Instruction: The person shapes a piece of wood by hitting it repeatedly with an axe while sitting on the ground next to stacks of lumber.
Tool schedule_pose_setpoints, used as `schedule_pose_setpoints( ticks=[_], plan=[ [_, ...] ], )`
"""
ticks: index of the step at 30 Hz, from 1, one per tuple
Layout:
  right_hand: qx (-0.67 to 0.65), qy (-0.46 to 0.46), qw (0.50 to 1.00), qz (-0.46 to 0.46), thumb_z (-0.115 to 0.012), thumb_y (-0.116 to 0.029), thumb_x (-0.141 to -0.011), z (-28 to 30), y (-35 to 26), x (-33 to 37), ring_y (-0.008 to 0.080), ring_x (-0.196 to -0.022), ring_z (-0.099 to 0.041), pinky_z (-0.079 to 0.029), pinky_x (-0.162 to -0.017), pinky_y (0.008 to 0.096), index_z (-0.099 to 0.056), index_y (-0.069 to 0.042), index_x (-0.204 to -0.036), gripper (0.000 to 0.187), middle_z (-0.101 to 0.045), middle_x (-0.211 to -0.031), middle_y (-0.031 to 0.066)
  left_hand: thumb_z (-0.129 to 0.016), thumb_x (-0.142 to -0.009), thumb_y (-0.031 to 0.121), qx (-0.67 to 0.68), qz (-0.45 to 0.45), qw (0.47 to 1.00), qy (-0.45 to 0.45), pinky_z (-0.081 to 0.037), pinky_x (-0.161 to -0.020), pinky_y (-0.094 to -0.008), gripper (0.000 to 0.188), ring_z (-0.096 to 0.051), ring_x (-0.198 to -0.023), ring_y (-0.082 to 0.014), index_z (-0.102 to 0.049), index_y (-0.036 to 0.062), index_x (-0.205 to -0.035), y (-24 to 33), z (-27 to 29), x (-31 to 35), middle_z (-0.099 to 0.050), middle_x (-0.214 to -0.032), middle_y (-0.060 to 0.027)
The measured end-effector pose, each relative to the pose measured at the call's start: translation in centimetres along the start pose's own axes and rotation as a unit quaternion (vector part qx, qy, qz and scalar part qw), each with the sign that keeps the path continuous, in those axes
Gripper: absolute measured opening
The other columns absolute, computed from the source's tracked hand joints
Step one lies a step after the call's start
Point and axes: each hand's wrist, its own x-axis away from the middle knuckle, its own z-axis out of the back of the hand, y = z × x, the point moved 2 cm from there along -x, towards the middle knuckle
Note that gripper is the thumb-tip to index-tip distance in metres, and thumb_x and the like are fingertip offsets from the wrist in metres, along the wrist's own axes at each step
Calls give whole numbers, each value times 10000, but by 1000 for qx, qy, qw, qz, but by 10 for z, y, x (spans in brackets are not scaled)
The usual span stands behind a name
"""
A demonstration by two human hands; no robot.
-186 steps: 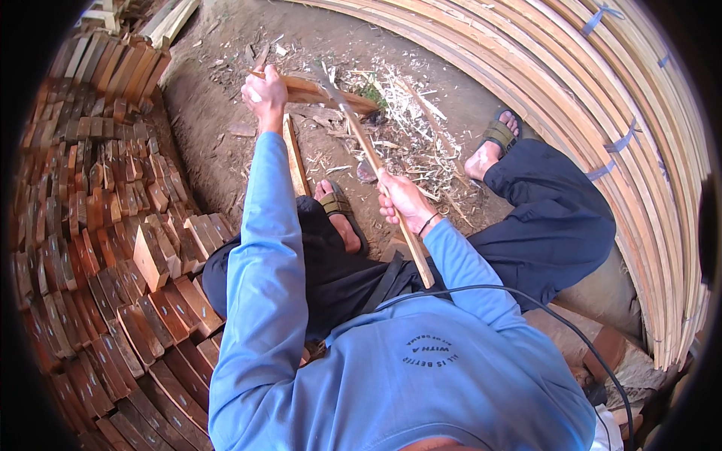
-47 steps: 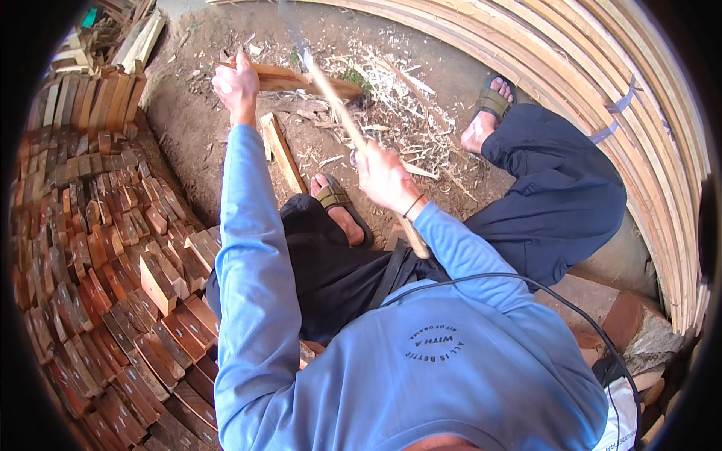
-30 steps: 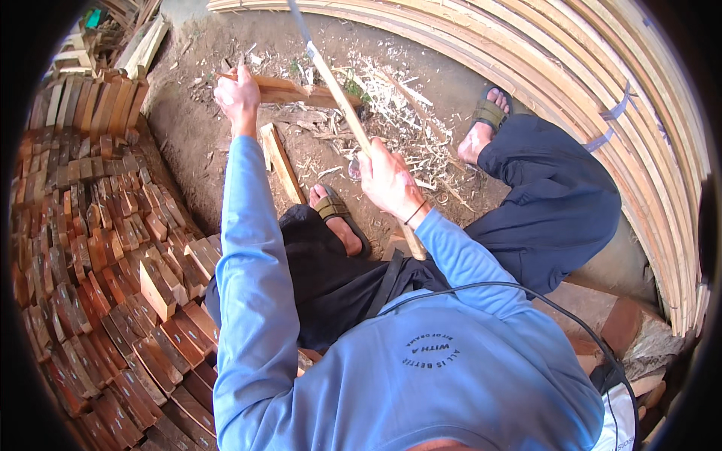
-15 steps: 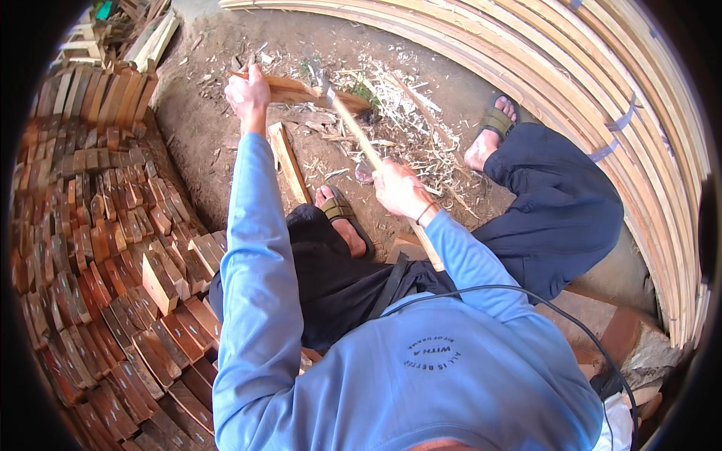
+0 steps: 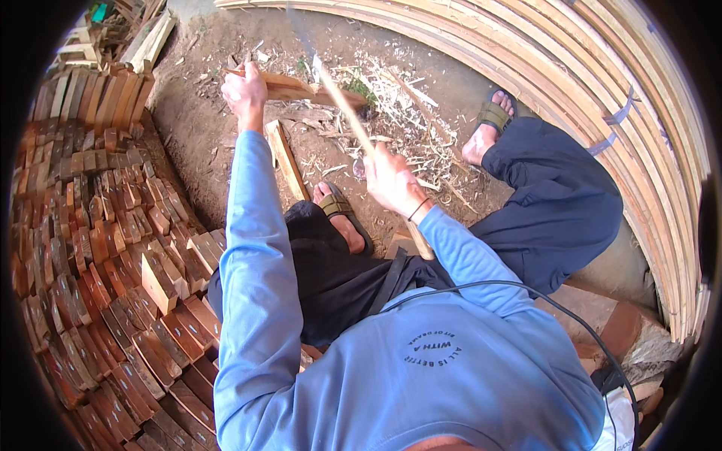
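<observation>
Far out in front, my left hand [image 5: 244, 94] is closed on the left end of a piece of wood [image 5: 284, 88], which lies crosswise above the ground. My right hand [image 5: 392, 180] is wrapped round the pale wooden handle of an adze [image 5: 347, 113]. The handle slants forward and left from my hand, and its butt end shows below my wrist. Its metal head is smeared by motion and sits above the wood piece, apart from it as far as I can see.
Wood shavings [image 5: 410, 113] litter the dirt ground. A narrow offcut [image 5: 286, 160] lies near my left sandal [image 5: 337, 201]. Stacked wooden blocks [image 5: 113, 263] fill the left side; long bent-looking boards [image 5: 602, 90] line the right. A black cable [image 5: 556, 304] crosses my right side.
My right hand and the adze have moved slightly up and to the left, lifting the metal head off the wood. My left hand still holds the wood piece in nearly the same place.
</observation>
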Motion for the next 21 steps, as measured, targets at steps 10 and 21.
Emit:
schedule_pose_setpoints(
  ticks=[10, 21],
  plan=[
    [57, -101, 992, -43, -550, -158, -913, -8, 13, -3, 406, -654, -661, -532, -647, 480, -552, 42, -909, 200, -631, -698, 231, -562, -868, 368, -2, 14, 1000, -6, -482, -940, -448, 458, -643, -1023, -418, -699, -8, -1091, 1, 3, -1, -677, -1048, -280],
    [17, -94, 995, -6, -538, -169, -924, -19, 25, 4, 449, -663, -627, -501, -618, 514, -501, 35, -955, 210, -607, -691, 256, -561, -858, 369, -8, 14, 1000, -7, -476, -944, -451, 451, -639, -1028, -429, -710, -5, -1061, -4, 1, -5, -680, -1027, -285]
  ],
)
